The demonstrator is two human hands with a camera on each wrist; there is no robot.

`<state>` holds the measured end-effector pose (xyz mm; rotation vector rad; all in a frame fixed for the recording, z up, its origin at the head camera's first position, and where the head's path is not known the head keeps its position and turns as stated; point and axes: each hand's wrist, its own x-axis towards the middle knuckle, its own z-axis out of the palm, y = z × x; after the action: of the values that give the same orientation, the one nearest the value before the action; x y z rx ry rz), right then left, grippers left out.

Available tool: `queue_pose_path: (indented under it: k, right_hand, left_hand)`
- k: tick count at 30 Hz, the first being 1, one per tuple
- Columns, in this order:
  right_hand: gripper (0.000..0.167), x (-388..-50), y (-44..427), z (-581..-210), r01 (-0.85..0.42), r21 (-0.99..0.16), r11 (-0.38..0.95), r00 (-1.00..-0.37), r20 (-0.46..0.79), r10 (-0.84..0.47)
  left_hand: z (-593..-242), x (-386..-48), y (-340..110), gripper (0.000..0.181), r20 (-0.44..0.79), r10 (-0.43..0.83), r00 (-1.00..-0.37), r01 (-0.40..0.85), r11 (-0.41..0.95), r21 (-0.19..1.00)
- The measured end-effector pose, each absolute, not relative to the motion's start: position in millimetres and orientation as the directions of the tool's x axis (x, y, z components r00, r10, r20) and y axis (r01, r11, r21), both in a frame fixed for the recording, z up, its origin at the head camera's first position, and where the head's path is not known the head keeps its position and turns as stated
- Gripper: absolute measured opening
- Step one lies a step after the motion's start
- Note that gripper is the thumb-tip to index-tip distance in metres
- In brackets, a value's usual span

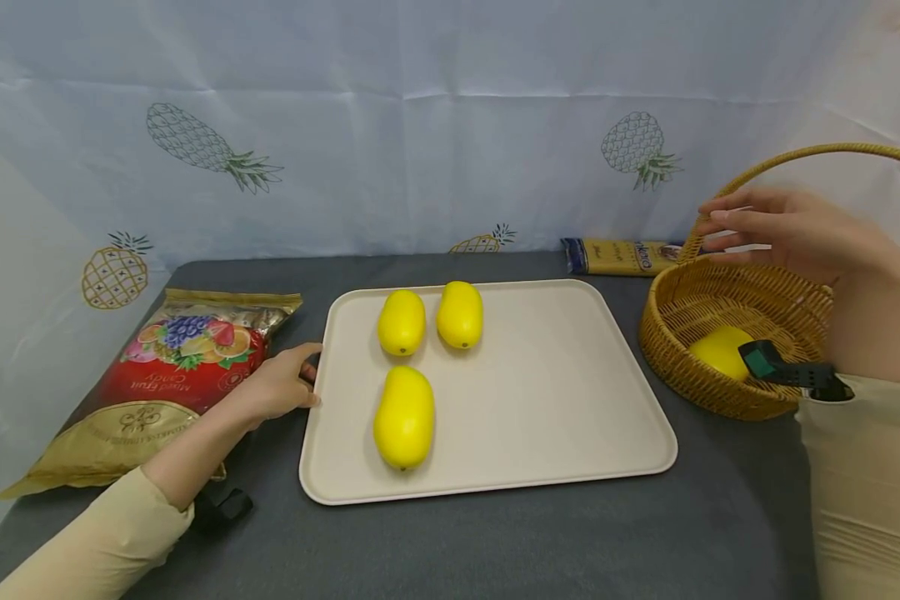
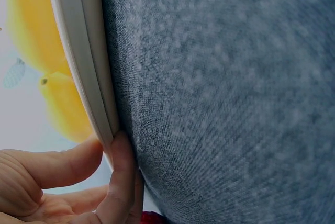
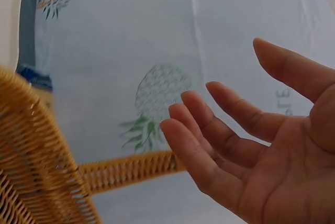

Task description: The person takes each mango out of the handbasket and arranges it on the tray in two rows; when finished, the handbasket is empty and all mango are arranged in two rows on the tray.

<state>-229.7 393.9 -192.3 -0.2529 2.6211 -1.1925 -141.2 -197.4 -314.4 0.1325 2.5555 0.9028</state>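
My left hand (image 1: 283,383) is at the left edge of a beige rectangular tray (image 1: 540,383). In the left wrist view, thumb and fingers pinch the tray's rim (image 2: 86,51). Three yellow mangoes lie on the tray's left half: one at the front (image 1: 404,418), and two behind it, left (image 1: 402,323) and right (image 1: 460,315). My right hand (image 1: 802,229) is raised over the wicker basket (image 1: 663,354), close to its arched handle (image 1: 810,152). Its fingers are loosely bent and hold nothing in the right wrist view. Inside the basket sits a yellow fruit (image 1: 722,350), partly hidden by the wrist strap.
A red and gold bag of mixed fruit candy (image 1: 172,375) lies left of the tray, beside my left forearm. Behind the tray, a yellow and blue packet (image 1: 622,257) lies near the pineapple-print curtain (image 1: 435,133). Dark grey cloth (image 1: 495,542) covers the table.
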Motion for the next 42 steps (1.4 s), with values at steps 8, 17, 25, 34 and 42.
queue_pose_path:
  k: [8,17,25,34,42]
  right_hand:
    - [0.019,-248.1,428.1,-213.3,0.103,-0.788,0.607,-0.915,-0.315,-0.253]
    - [0.028,-256.3,454.1,-233.2,0.153,-0.782,0.605,-0.824,-0.439,-0.359]
    - [0.043,-254.7,461.0,-244.6,0.15,-0.617,0.773,-0.767,-0.566,-0.303]
    - [0.076,-246.3,462.8,-254.9,0.145,-0.509,0.849,-0.664,-0.686,-0.297]
    - [0.073,-242.4,466.6,-262.7,0.144,-0.526,0.838,-0.549,-0.747,-0.375]
  left_hand:
    - [-314.9,-141.5,-197.6,0.083,-0.354,0.23,-0.907,-0.045,0.782,0.622]
    - [-315.4,-141.8,-197.2,0.083,-0.35,0.237,-0.906,-0.039,0.779,0.626]
    - [-315.1,-142.2,-197.1,0.083,-0.347,0.239,-0.907,-0.035,0.778,0.627]
    - [-316.4,-143.2,-199.2,0.083,-0.361,0.237,-0.902,-0.05,0.773,0.632]
    - [-315.7,-143.0,-198.3,0.083,-0.363,0.239,-0.901,-0.05,0.773,0.633]
